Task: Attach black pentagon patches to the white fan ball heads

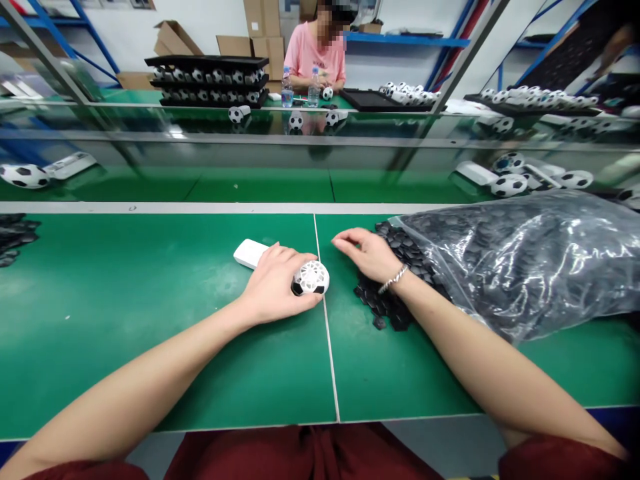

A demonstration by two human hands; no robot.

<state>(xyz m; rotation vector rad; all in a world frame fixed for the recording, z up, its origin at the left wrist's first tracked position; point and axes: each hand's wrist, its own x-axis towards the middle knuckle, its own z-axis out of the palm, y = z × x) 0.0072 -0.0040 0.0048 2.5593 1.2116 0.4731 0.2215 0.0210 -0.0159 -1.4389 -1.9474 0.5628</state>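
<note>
My left hand (277, 283) is wrapped round a small football-patterned device (311, 277), a white and black ball with an openwork top and a white flat handle (250, 253) showing past my fingers. It rests on or just over the green table. To the right, my right hand (367, 253) has thumb and fingertips pinched together at the edge of a pile of small black plastic pieces (385, 307). Whatever the pinch holds, if anything, is too small to make out. A silver bracelet circles the right wrist.
A clear plastic bag (540, 267) full of black pieces lies at the right. More black pieces (15, 237) are at the far left. Beyond the white ledge (200, 208), a green conveyor belt (250, 180) carries football devices (510, 185). A person (317, 57) sits opposite beside stacked black trays (210, 81).
</note>
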